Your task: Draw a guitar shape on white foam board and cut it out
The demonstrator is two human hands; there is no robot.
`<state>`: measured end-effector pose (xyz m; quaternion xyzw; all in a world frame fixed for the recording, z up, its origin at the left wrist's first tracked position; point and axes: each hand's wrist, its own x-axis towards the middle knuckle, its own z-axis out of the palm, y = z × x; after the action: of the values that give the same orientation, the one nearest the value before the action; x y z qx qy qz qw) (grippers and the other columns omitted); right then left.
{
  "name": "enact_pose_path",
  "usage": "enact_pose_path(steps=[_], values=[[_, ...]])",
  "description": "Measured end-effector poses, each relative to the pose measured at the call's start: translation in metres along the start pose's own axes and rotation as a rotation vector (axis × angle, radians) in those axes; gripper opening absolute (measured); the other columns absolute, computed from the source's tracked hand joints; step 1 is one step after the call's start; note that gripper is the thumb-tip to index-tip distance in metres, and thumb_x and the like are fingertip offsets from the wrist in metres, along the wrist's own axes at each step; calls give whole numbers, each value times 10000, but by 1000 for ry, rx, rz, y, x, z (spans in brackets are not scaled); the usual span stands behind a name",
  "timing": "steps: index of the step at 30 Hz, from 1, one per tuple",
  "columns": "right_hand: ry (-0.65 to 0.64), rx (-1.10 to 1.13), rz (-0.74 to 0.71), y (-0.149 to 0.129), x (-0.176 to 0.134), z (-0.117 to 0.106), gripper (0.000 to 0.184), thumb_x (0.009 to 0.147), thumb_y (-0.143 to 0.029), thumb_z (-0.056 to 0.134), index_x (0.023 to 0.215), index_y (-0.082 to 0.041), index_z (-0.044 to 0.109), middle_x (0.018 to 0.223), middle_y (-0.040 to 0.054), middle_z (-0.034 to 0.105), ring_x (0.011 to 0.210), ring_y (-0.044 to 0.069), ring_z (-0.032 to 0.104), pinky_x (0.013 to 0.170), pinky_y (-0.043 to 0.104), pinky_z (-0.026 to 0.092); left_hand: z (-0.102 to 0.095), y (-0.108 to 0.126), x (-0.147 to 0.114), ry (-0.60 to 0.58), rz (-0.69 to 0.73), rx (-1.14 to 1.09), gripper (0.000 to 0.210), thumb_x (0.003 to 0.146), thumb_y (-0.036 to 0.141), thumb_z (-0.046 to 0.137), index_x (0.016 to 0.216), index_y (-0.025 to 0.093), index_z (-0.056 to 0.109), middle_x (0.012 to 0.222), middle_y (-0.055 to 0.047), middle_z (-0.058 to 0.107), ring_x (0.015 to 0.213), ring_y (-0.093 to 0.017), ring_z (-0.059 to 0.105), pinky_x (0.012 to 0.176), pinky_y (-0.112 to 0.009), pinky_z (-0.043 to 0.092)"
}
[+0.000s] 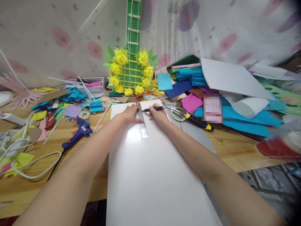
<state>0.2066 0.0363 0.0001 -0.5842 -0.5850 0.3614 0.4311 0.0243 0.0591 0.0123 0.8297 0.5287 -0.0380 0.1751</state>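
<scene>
A long white board (150,179) stretches from the front edge of the view to the middle of the table. Near its far end lies a metal ruler (144,130), pointing away from me. My left hand (130,114) rests flat with fingers spread, its fingertips pressing on the ruler and board. In my right hand (158,113) is a black marker (147,110), its tip at the ruler's right edge. Whether a line is drawn there is too small to tell.
Scissors (178,114) and a yellow-black utility knife (199,121) lie to the right. A blue glue gun (78,133) with cord lies left. Behind stands a green guitar-shaped craft (133,66) with yellow flowers. Coloured paper (249,116) and a red-based cup (277,146) are at right.
</scene>
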Motion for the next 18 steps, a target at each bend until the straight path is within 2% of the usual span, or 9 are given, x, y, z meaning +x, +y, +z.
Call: enact_pose_path(steps=[5, 12, 15, 18], values=[[-89, 33, 15, 3, -27, -18, 245, 768, -388, 488, 602, -208, 471, 513, -50, 579, 537, 105, 502, 547, 232, 400, 1, 1, 0, 4, -4, -10, 1039, 599, 721, 564, 1436, 193, 245, 1545, -108, 110, 1418, -278, 37, 1138, -446, 49], [-54, 39, 9, -2, -14, -8, 227, 773, -396, 489, 641, -211, 482, 559, -47, 614, 591, 110, 527, 601, 242, 418, 3, -2, 4, 13, 3, 0, 1057, 603, 744, 544, 1436, 169, 244, 1541, -129, 116, 1417, -288, 40, 1135, -454, 54], [-95, 26, 15, -3, -32, -19, 226, 769, -377, 489, 618, -210, 480, 537, -44, 590, 568, 113, 511, 571, 244, 404, 2, -1, 2, -1, -6, 6, 1060, 606, 728, 561, 1440, 163, 232, 1545, -124, 98, 1418, -285, 30, 1137, -449, 50], [-195, 33, 62, -5, -54, -34, 224, 764, -359, 490, 598, -208, 481, 512, -35, 572, 537, 119, 506, 535, 248, 386, 0, 2, 1, -6, -9, 16, 1059, 613, 723, 561, 1444, 161, 220, 1546, -126, 87, 1418, -280, 24, 1137, -447, 45]])
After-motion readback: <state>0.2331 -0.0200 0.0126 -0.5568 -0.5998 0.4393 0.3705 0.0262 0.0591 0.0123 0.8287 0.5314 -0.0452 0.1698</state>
